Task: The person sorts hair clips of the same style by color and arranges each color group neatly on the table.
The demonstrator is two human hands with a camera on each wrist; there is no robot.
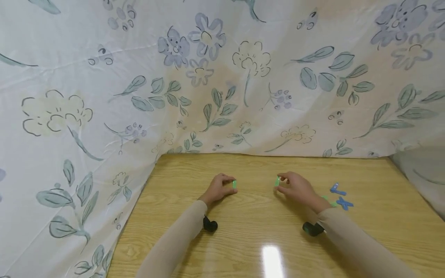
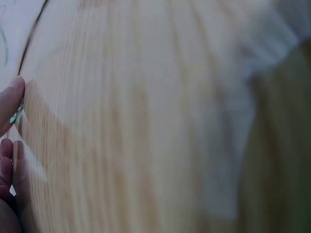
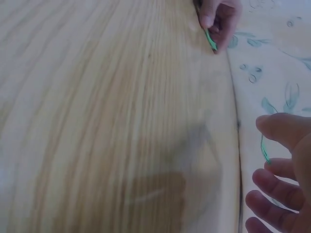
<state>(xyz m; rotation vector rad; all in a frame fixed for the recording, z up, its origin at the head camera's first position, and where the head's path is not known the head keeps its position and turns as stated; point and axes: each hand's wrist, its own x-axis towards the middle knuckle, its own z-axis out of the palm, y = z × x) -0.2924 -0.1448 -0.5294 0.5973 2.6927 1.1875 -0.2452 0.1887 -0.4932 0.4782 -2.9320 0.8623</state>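
Observation:
My left hand (image 1: 219, 188) pinches a small, thin green piece (image 1: 234, 184) between thumb and finger, just above the wooden table. Across a gap to its right, my right hand (image 1: 295, 187) pinches a similar green piece (image 1: 277, 181) upright. In the right wrist view the right hand's green piece (image 3: 265, 149) looks like a narrow, slightly bent strip between thumb and fingertip. The left hand (image 3: 221, 19) shows at the top there with its own green strip (image 3: 212, 41). Only fingers of the left hand (image 2: 7, 104) appear at the left wrist view's edge. What kind of pieces these are, I cannot tell.
Flat blue pieces lie right of my right wrist: an angled pair (image 1: 337, 189) and a crossed pair (image 1: 344, 203). Green pieces (image 1: 333, 204) beside them are partly hidden by the wrist. A flowered cloth (image 1: 222, 96) hangs behind and left of the table (image 1: 257, 216).

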